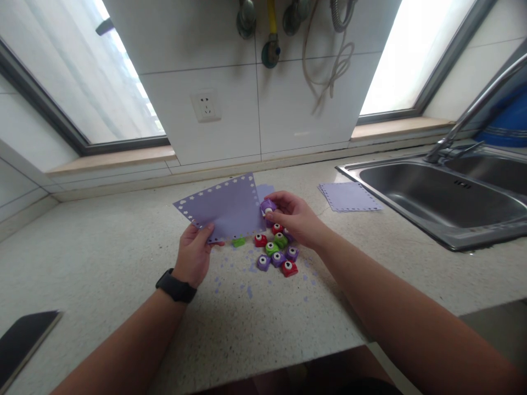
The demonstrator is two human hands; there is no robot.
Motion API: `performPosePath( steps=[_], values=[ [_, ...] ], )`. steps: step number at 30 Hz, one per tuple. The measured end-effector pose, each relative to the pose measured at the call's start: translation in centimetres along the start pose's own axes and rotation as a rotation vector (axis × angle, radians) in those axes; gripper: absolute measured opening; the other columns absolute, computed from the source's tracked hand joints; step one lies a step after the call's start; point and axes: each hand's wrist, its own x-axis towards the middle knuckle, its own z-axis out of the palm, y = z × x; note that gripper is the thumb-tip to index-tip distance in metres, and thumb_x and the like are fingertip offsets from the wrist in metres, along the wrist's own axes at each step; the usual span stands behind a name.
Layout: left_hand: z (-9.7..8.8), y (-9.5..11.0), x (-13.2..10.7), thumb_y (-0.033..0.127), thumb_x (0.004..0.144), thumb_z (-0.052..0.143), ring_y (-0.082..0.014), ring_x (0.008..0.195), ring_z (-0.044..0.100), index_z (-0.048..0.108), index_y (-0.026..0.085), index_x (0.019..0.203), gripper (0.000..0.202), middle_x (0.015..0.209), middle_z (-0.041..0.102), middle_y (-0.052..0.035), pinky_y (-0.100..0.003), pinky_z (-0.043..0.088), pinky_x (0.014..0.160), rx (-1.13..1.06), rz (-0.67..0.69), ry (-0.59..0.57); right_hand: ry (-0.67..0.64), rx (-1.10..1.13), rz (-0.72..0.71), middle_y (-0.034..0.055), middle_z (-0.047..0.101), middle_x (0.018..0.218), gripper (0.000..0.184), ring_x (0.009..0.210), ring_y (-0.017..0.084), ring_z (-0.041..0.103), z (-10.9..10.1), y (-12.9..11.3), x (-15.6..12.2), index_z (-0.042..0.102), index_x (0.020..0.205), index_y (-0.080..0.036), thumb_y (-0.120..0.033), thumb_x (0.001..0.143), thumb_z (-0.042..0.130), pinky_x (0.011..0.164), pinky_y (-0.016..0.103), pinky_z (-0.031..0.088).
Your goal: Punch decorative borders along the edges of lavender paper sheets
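My left hand [194,251] pinches the lower edge of a purple paper sheet [224,207] whose border is punched with small shaped holes. It holds the sheet tilted above the counter. My right hand [294,217] grips a small purple craft punch [267,207] at the sheet's right edge. Below the hands lie several small red, green and purple punches [276,248] in a cluster on the speckled counter [123,258]. Tiny purple paper bits [249,289] are scattered around them.
Another punched purple sheet [349,196] lies flat near a steel sink [436,197] with a tap [465,118] at the right. A dark phone [22,341] rests at the counter's front left. A wall socket [206,105] and hoses hang behind.
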Motion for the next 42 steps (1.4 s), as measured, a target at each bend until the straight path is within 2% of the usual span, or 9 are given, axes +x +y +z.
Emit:
performPosePath(
  steps=[11, 17, 28, 36, 42],
  values=[
    [-0.1, 0.0, 0.0, 0.029, 0.072, 0.094, -0.012, 0.069, 0.067, 0.079, 0.022, 0.097, 0.03, 0.1, 0.077, -0.0011, -0.021, 0.059, 0.051, 0.011, 0.012, -0.005, -0.059, -0.107, 0.058, -0.0015, 0.065, 0.084, 0.041, 0.067, 0.012, 0.059, -0.4, -0.2, -0.2, 0.069, 0.116, -0.023, -0.033, 0.08, 0.086, 0.057, 0.026, 0.047],
    [-0.3, -0.3, 0.0, 0.029, 0.074, 0.092, -0.0117, 0.069, 0.066, 0.078, 0.021, 0.098, 0.03, 0.102, 0.076, -0.0022, -0.02, 0.058, 0.052, 0.037, 0.023, -0.023, -0.09, -0.101, 0.068, -0.0056, 0.06, 0.073, 0.045, 0.064, 0.011, 0.057, -0.1, -0.3, -0.2, 0.067, 0.115, -0.02, -0.027, 0.076, 0.087, 0.058, 0.027, 0.047],
    [-0.3, -0.2, -0.1, 0.028, 0.075, 0.09, -0.0122, 0.065, 0.065, 0.076, 0.021, 0.097, 0.027, 0.099, 0.076, -0.0024, -0.022, 0.057, 0.049, 0.085, 0.034, -0.044, -0.08, -0.087, 0.083, -0.0051, 0.06, 0.074, 0.037, 0.067, 0.012, 0.059, -0.1, 0.3, -0.2, 0.065, 0.104, -0.022, -0.026, 0.075, 0.088, 0.064, 0.029, 0.052],
    [-0.2, -0.2, -0.1, 0.029, 0.072, 0.092, -0.0118, 0.063, 0.063, 0.077, 0.02, 0.095, 0.029, 0.094, 0.075, -0.0015, -0.021, 0.056, 0.046, 0.081, 0.021, -0.034, -0.104, -0.15, 0.115, -0.0068, 0.058, 0.068, 0.039, 0.057, 0.011, 0.051, -0.3, 0.7, -0.2, 0.061, 0.105, -0.023, -0.027, 0.076, 0.087, 0.052, 0.026, 0.04],
    [-0.1, -0.1, -0.2, 0.029, 0.072, 0.092, -0.0117, 0.063, 0.063, 0.076, 0.02, 0.096, 0.03, 0.095, 0.075, -0.0013, -0.021, 0.056, 0.046, 0.086, 0.013, -0.032, -0.113, -0.068, 0.106, -0.0047, 0.061, 0.076, 0.042, 0.064, 0.011, 0.056, -0.3, 1.0, -0.2, 0.06, 0.104, -0.023, -0.026, 0.074, 0.089, 0.057, 0.027, 0.046]
  ],
)
